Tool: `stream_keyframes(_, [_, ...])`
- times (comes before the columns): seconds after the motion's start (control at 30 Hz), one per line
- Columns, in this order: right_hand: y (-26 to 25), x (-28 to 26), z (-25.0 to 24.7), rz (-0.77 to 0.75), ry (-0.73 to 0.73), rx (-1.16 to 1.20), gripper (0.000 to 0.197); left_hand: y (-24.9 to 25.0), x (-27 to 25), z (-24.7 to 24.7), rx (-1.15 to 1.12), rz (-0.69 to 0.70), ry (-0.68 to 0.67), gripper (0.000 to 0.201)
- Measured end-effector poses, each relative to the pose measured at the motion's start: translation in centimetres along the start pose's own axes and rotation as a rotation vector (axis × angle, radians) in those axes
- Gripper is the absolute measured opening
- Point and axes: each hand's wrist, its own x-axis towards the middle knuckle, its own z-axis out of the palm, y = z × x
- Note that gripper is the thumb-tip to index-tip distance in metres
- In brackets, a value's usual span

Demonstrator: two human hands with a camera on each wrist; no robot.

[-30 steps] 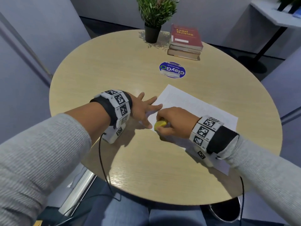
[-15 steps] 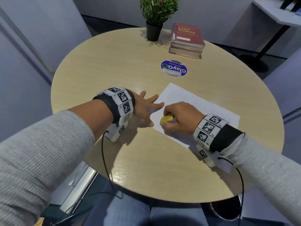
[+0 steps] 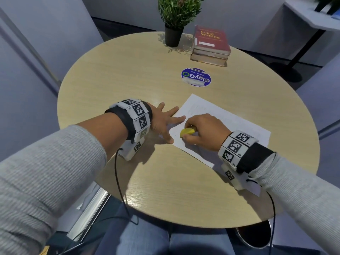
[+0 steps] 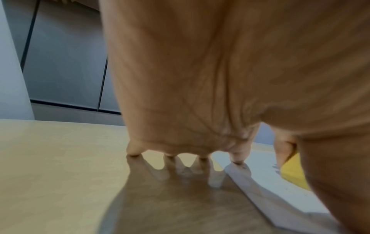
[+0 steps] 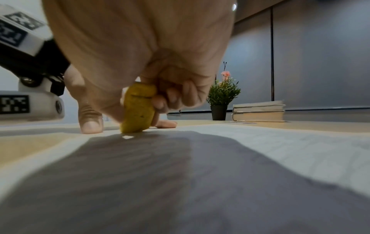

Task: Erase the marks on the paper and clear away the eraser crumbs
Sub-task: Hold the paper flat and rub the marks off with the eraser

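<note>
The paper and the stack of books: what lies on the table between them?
A round blue sticker lies between paper and books, clearest in the head view.

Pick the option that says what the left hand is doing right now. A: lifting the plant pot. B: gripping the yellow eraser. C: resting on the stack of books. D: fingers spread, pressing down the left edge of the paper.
D: the left hand lies with straight, spread fingers at the left edge of the paper, fingertip and thumb on the sheet, while the right hand grips the yellow eraser.
</note>
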Motion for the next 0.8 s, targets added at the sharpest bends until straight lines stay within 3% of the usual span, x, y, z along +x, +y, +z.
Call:
stream_keyframes(0.13, [-0.5, -0.4, 0.4, -0.062, -0.077, 0.062, 0.027, 0.0, 0.0, 0.0, 0.006, 0.005, -0.003, 0.095])
stream_keyframes(0.27, [0.1, 0.0, -0.1, 0.059, 0.046, -0.06, 0.031, 0.0, 0.0, 0.1, 0.017, 0.0, 0.009, 0.094])
stream_keyframes(0.4, [-0.4, -0.9, 0.4, -0.033, -0.068, 0.105, 0.023, -0.1, 0.0, 0.1, 0.006, 0.006, 0.008, 0.094])
stream_keyframes(0.53, [0.6, -0.3, -0.1, 0.089, 0.06, 0.028, 0.023, 0.0, -0.1, 0.1, 0.016, 0.003, 0.018, 0.094])
stream_keyframes(0.67, [0.1, -1.2, 0.3, -0.011, -0.06, 0.146, 0.019, 0.0, -0.1, 0.1, 0.004, 0.009, 0.019, 0.094])
stream_keyframes(0.8, [0.7, -0.9, -0.1, 0.077, 0.055, 0.055, 0.023, 0.0, 0.0, 0.1, 0.002, 0.013, 0.013, 0.094])
